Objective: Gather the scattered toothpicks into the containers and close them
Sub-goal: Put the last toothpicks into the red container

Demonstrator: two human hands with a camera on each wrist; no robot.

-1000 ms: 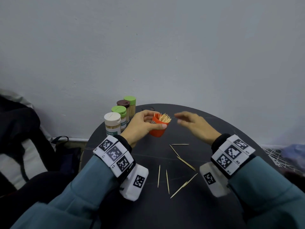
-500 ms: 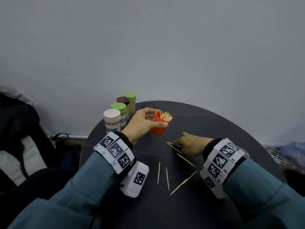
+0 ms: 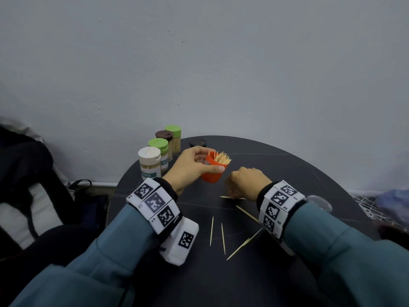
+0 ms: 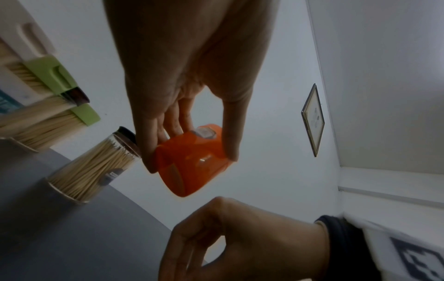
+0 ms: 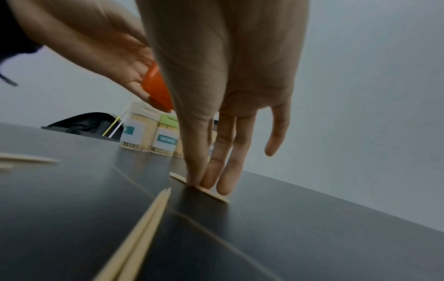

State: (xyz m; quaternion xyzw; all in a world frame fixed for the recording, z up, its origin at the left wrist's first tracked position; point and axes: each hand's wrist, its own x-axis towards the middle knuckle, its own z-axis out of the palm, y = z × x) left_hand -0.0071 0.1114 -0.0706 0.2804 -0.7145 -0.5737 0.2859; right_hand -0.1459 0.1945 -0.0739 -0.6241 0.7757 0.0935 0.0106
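- Head view: you're partway thru. Four tubs (image 3: 155, 159) w/ lids on stand at the bench's (image 3: 298, 173) far left edge, full of picks, so those look done. Your left hand (image 3: 190, 166) grips the orange cup (image 3: 213, 171), tilted, lid off, picks bristling from its mouth. Approx six loose toothpicks (image 3: 222, 238) lie on the bench btwn your wrists; a dark lid (image 3: 197, 142) sits behind the cup. Left to do: the loose picks, then closing.
- Left wrist view: fingers and thumb curled round the cup (image 4: 192, 161), held just off the bench.
- Right wrist view: your right hand (image 5: 221, 95) has fingertips (image 5: 211, 182) pressed down on one pale, thin toothpick (image 5: 216, 195), lying flat. Can't tell if it's pinched yet.
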